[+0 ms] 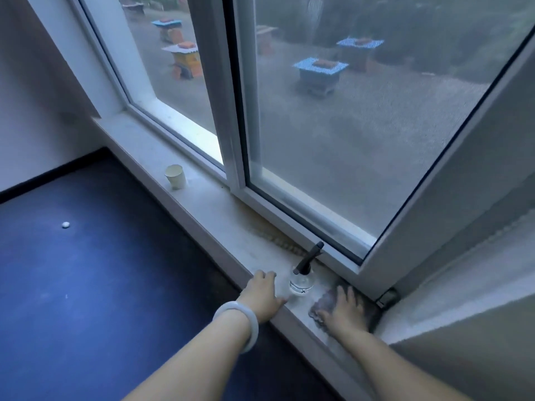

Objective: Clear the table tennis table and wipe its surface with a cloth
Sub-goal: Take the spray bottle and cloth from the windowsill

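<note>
The dark blue table tennis table (pixel 86 256) fills the lower left, with a small white crumpled bit (pixel 66 225) lying on it. A greyish cloth (pixel 325 303) lies on the white window sill (pixel 220 209) in its right corner. My right hand (pixel 344 309) lies flat on the cloth with its fingers spread. A clear spray bottle (pixel 301 282) with a black nozzle stands on the sill just left of the cloth. My left hand (pixel 265 293), with a white bangle on the wrist, rests on the sill's edge beside the bottle and holds nothing.
A pale paper cup (pixel 175 176) stands further along the sill to the left. The window frame (pixel 237 157) and glass rise right behind the sill. A wall corner closes in at the right. A brownish stain marks the sill behind the bottle.
</note>
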A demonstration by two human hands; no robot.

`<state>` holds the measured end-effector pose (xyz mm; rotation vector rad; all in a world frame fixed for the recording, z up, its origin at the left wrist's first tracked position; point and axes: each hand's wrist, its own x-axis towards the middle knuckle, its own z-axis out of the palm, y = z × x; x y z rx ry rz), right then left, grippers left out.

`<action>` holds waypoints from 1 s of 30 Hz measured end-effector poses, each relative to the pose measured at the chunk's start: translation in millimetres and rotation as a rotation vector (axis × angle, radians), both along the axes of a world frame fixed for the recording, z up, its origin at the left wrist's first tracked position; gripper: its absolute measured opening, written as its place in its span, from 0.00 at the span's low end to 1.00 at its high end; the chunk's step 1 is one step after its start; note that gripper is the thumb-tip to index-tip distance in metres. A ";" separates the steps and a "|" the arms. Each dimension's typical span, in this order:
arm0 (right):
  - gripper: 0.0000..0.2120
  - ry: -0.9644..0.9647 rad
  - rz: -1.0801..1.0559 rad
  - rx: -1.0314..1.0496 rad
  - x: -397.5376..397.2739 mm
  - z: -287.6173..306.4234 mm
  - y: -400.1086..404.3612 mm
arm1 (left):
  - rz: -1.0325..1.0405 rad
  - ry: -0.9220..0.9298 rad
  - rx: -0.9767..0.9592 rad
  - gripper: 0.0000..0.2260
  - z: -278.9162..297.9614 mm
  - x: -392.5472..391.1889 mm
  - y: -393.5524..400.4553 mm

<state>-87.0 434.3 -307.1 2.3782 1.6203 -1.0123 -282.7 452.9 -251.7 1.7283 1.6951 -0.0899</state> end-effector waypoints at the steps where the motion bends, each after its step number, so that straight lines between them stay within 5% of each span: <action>1: 0.43 0.001 -0.019 -0.011 2.0 -7.2 2.7 | -0.001 -0.018 -0.003 0.27 -8.2 4.6 5.2; 6: 0.43 -0.022 0.001 -0.138 6.9 -40.4 6.1 | 0.008 -0.111 0.013 0.34 -48.5 21.9 27.6; 13: 0.38 -0.140 0.040 0.043 10.7 -66.7 -11.5 | 0.106 -0.396 0.026 0.37 -89.3 41.7 56.9; 19: 0.24 -0.221 0.022 0.151 10.9 -65.0 -9.7 | 0.187 -0.548 0.070 0.10 -94.8 49.8 59.5; 26: 0.12 -0.074 -0.032 0.244 14.9 -54.5 0.1 | 0.436 -0.642 0.041 0.08 -72.2 5.1 22.0; 30: 0.22 -0.053 0.231 0.175 10.1 -53.0 -10.6 | 0.548 -0.661 0.097 0.14 -47.1 -24.6 2.3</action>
